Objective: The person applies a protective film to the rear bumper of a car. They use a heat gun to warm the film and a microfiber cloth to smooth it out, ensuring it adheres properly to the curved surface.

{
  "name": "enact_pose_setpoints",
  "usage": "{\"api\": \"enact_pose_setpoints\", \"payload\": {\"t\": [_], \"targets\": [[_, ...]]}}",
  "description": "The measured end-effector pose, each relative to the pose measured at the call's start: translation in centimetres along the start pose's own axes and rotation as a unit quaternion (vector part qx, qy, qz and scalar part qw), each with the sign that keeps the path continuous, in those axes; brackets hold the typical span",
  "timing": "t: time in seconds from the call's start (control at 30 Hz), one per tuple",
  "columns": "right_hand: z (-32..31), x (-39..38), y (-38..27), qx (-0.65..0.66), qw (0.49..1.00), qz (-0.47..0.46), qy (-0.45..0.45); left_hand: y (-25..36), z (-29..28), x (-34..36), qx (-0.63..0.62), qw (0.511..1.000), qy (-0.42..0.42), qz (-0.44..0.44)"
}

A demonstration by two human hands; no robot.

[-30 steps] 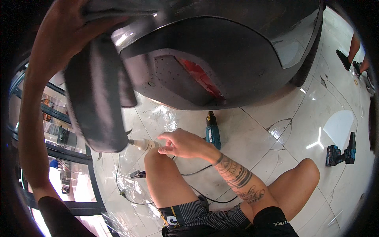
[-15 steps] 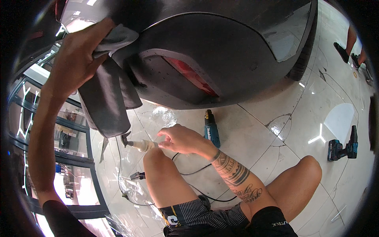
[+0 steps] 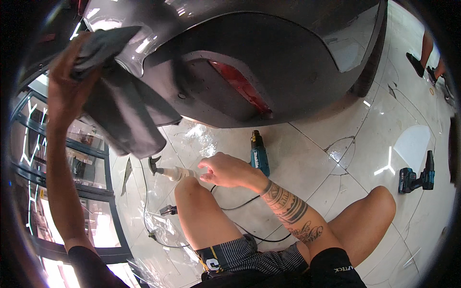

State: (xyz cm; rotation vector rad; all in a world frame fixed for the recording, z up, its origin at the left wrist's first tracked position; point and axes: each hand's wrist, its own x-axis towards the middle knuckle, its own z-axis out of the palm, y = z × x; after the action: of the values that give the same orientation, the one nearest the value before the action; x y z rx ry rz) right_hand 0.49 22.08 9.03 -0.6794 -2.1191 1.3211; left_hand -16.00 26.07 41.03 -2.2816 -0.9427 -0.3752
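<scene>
My left hand [image 3: 69,91] grips a grey cloth [image 3: 122,115] at the upper left, its lower folds hanging over the lower bodywork of a dark car [image 3: 297,48]. The car has a red reflector [image 3: 240,86] in its matte lower panel. My right hand [image 3: 225,170] is near my bent left knee, fingers apart and slightly curled, holding nothing. Just left of it lies or leans a pale spray bottle [image 3: 171,173] with a dark trigger, partly hidden by the knee. A teal and black heat gun [image 3: 259,156] lies on the floor behind my right hand.
A cordless tool [image 3: 415,177] and a white sheet [image 3: 410,144] are on the right floor. Cables [image 3: 259,238], a dark tool [image 3: 168,210] and crumpled clear plastic [image 3: 161,228] lie around my legs. Another person's legs [image 3: 422,53] are at upper right; glazed framed panels [image 3: 91,197] line the left.
Since half a second ago my left hand has moved leftward with the cloth, whose lower end has swung and lifted. My right hand has barely moved, staying beside the knee.
</scene>
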Motion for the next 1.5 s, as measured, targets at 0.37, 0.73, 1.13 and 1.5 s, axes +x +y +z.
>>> {"api": "enact_pose_setpoints", "payload": {"t": [0.37, 0.73, 1.13, 1.5], "targets": [[0.8, 0.5, -0.2, -0.009, 1.0, -0.014, -0.005, 5.4, 2.6, 2.7, 0.109, 0.983, -0.116, 0.09], [1.1, 0.5, 0.2, -0.077, 0.997, -0.009, -0.023, 0.1, 3.8, -0.7, 0.009, 1.0, 0.014, 0.001], [0.8, 0.7, 0.2, -0.045, 0.998, 0.017, -0.031, 3.0, 1.9, 2.9, 0.103, 0.987, -0.086, 0.087], [0.1, 0.5, 3.0, -0.048, 0.999, 0.003, 0.004, -0.3, 4.6, -0.4, 0.058, 0.998, -0.034, -0.019]]}}
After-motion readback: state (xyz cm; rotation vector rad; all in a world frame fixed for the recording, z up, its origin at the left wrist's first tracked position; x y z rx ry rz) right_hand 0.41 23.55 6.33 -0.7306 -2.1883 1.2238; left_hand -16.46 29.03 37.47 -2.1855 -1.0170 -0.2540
